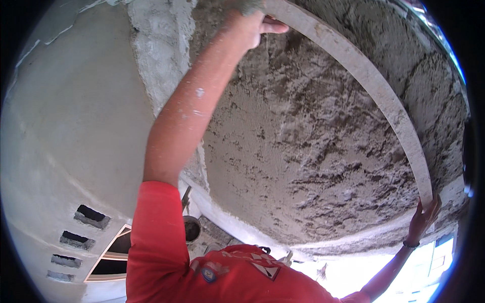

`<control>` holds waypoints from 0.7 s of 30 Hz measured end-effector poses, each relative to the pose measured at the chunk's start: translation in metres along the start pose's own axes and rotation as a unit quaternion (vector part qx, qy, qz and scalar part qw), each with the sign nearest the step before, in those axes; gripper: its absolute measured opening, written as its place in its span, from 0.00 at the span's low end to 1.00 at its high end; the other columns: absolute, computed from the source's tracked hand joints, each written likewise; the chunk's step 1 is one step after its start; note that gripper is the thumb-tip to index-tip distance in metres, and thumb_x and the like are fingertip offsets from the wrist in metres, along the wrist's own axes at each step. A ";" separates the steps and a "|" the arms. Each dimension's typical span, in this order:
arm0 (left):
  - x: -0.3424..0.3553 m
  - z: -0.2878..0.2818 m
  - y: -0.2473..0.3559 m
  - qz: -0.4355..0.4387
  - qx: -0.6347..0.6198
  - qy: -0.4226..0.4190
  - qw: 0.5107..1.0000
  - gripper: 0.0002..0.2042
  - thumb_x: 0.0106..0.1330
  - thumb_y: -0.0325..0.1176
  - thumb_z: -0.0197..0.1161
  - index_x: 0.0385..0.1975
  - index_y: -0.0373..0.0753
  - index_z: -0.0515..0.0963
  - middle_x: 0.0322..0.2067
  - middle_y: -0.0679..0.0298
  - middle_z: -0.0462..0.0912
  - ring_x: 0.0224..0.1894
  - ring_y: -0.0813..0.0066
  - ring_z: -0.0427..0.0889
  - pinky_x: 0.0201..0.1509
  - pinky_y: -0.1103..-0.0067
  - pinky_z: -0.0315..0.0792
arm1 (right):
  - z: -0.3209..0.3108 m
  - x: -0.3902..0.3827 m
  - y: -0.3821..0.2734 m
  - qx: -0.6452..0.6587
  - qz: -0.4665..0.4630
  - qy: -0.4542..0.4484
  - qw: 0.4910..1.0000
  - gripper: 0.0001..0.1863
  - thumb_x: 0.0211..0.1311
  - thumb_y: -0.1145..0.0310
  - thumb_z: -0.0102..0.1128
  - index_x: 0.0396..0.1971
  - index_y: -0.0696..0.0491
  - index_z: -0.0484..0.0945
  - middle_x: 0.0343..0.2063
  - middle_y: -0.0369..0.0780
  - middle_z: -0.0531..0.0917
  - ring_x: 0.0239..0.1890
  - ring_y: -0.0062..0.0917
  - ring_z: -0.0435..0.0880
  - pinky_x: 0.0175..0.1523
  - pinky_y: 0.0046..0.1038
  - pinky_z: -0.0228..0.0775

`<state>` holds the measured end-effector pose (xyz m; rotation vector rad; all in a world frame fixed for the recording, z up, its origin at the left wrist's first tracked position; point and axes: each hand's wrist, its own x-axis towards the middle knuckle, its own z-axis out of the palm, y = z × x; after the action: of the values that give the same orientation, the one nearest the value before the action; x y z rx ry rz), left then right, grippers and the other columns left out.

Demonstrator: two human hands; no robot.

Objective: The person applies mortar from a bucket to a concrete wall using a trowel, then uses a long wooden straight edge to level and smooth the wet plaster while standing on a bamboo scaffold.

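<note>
A long, pale, mortar-smeared straightedge [376, 83] lies along a rough patch of wet grey mortar [323, 136], bent into an arc by the lens. At the top edge of the picture my left hand [251, 25] grips its one end, fingers curled below it. The back of that hand is caked with grey and partly cut off by the frame. My right hand [425, 217], with a dark band at the wrist, holds the other end at the lower right. Part of the mortar is smoother near my left forearm and coarser toward the straightedge.
Smooth grey plaster [76, 126] spreads over the left, bordered by a whitish rough strip [164, 55]. Several rectangular wall openings [91, 216] sit at the lower left beside a wooden frame [108, 278]. A round dark container [192, 230] shows below. Bright daylight enters at lower right.
</note>
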<state>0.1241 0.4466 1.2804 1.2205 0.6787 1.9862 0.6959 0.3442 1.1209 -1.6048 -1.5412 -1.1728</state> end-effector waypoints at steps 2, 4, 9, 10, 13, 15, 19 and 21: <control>0.001 -0.012 -0.017 -0.036 0.025 0.031 0.999 0.21 0.62 0.40 0.58 0.47 0.29 0.67 0.42 0.48 0.73 0.41 0.55 0.79 0.36 0.61 0.82 | 0.000 -0.010 -0.002 -0.010 -0.012 -0.003 1.000 0.27 0.58 0.64 0.56 0.58 0.53 0.63 0.53 0.46 0.68 0.57 0.44 0.66 0.58 0.49 0.59; -0.031 -0.015 -0.026 -0.040 0.081 0.063 0.994 0.22 0.63 0.39 0.58 0.43 0.23 0.66 0.35 0.45 0.74 0.37 0.54 0.81 0.34 0.68 0.85 | -0.004 -0.020 -0.013 -0.004 -0.028 -0.027 0.999 0.27 0.58 0.67 0.57 0.58 0.54 0.63 0.54 0.47 0.68 0.57 0.45 0.65 0.58 0.48 0.58; -0.084 -0.046 -0.081 -0.154 0.017 0.108 0.982 0.26 0.61 0.38 0.60 0.50 0.23 0.61 0.47 0.42 0.68 0.44 0.50 0.78 0.50 0.55 0.76 | 0.017 -0.075 -0.016 0.000 -0.037 -0.061 0.997 0.31 0.50 0.76 0.58 0.58 0.48 0.64 0.54 0.46 0.68 0.58 0.44 0.65 0.60 0.50 0.58; -0.096 -0.055 -0.097 -0.159 0.008 0.098 0.982 0.28 0.61 0.39 0.60 0.51 0.23 0.60 0.50 0.42 0.66 0.44 0.50 0.78 0.53 0.52 0.72 | 0.021 -0.088 -0.016 0.003 -0.042 -0.064 0.997 0.31 0.50 0.77 0.58 0.58 0.47 0.64 0.54 0.46 0.68 0.58 0.44 0.65 0.59 0.50 0.58; -0.124 -0.090 -0.157 -0.205 0.025 0.188 0.960 0.26 0.61 0.39 0.57 0.52 0.26 0.61 0.53 0.48 0.65 0.42 0.59 0.78 0.54 0.52 0.71 | 0.038 -0.128 -0.021 0.016 -0.056 -0.072 0.996 0.31 0.51 0.77 0.58 0.58 0.45 0.64 0.52 0.46 0.69 0.57 0.44 0.66 0.57 0.52 0.59; -0.147 -0.119 -0.200 -0.234 0.018 0.193 0.953 0.23 0.61 0.38 0.57 0.48 0.30 0.58 0.48 0.51 0.63 0.42 0.63 0.74 0.46 0.61 0.76 | 0.046 -0.150 -0.026 0.017 -0.062 -0.085 0.994 0.30 0.52 0.77 0.57 0.57 0.45 0.65 0.51 0.46 0.70 0.57 0.44 0.66 0.55 0.52 0.59; -0.196 -0.163 -0.281 -0.294 -0.023 0.233 0.927 0.22 0.61 0.40 0.56 0.49 0.35 0.59 0.49 0.55 0.65 0.45 0.64 0.72 0.47 0.58 0.74 | 0.053 -0.180 -0.034 0.003 -0.076 -0.114 0.991 0.27 0.55 0.75 0.54 0.56 0.46 0.65 0.50 0.49 0.69 0.55 0.47 0.67 0.53 0.51 0.58; -0.218 -0.167 -0.306 -0.307 -0.019 0.251 0.918 0.21 0.62 0.41 0.54 0.52 0.37 0.65 0.50 0.58 0.69 0.48 0.64 0.75 0.53 0.50 0.68 | 0.061 -0.203 -0.030 0.007 -0.068 -0.134 0.989 0.27 0.54 0.76 0.53 0.56 0.46 0.65 0.50 0.50 0.69 0.54 0.48 0.66 0.54 0.51 0.58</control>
<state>0.1293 0.4531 0.8696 0.3692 1.1095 1.7408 0.6923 0.3145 0.9093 -1.7269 -1.8503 -1.0456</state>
